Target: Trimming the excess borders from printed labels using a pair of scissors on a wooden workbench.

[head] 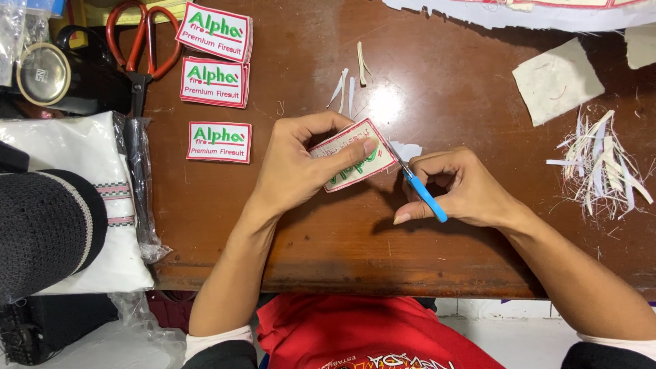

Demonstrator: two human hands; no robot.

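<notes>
Table (437,68) far-left corner: orange-handled scissors (141,41), three finished patches (215,72) | near middle: our left hand (301,167) pinches a red-bordered white patch (352,156) | our right hand (458,190) curls round blue-handled snips (418,186), blades at the patch's edge | right edge: pile of trimmings (601,167)

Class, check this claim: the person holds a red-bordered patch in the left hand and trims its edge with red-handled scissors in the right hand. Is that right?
Not quite. In the head view, the scissors in the right hand have blue handles. The left hand does hold the red-bordered patch.
</notes>
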